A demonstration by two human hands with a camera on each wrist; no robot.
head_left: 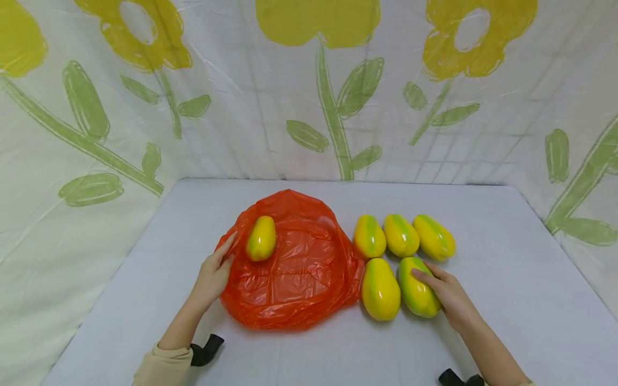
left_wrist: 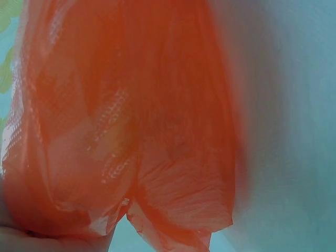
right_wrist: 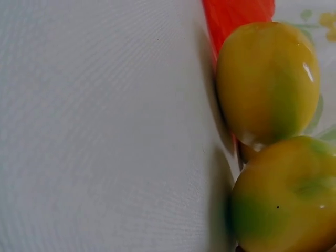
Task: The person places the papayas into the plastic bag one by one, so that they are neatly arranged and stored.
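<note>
A red plastic bag [head_left: 299, 268] lies spread on the table, its mouth facing up. One yellow-green papaya [head_left: 261, 239] rests in its left part. At the bag's left rim my left hand [head_left: 215, 272] holds the plastic between thumb and fingers; the left wrist view shows the hanging red film [left_wrist: 173, 131] close up. My right hand [head_left: 451, 297] grips a papaya [head_left: 419, 289] from the right, thumb on top. That papaya [right_wrist: 289, 199] fills the lower right of the right wrist view. Just left of it sits another papaya [head_left: 381, 289], close to the bag's right edge.
Three more papayas [head_left: 402, 236] stand in a row behind the front pair, right of the bag. The white-covered table [head_left: 338, 354] runs back to a curtain [head_left: 232, 123] printed with yellow flowers. A black strap piece [head_left: 207, 350] shows beside the left wrist.
</note>
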